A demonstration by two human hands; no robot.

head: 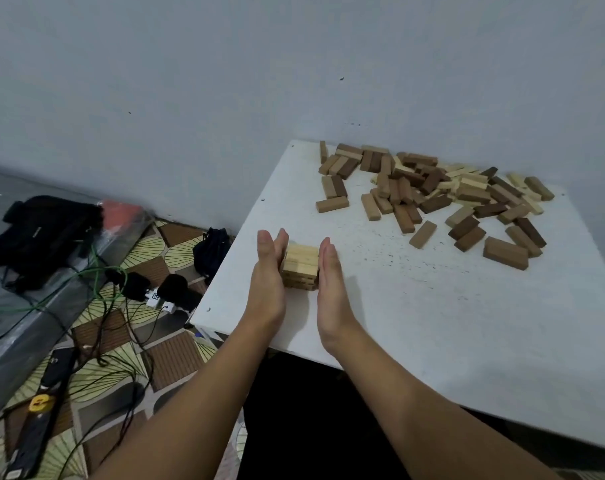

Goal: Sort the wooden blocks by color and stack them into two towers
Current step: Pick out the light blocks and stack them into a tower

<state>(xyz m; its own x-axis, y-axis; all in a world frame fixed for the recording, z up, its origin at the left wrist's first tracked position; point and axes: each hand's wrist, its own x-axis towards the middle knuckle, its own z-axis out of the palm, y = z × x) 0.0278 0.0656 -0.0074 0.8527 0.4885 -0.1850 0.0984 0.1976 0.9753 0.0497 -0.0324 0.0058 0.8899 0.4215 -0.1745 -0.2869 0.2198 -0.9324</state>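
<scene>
A short tower of light wooden blocks (301, 266) stands near the left front corner of the white table (432, 306). My left hand (268, 278) presses flat against its left side with straight fingers. My right hand (330, 282) lies flat along its right side, fingers straight. A loose pile of light, mid-brown and dark brown blocks (432, 188) is spread across the back of the table by the wall.
The table's left edge drops to a patterned floor with cables (96, 327), a power strip (41, 410), a dark pouch (212, 251) and a black bag (41, 233). A grey wall rises behind the table.
</scene>
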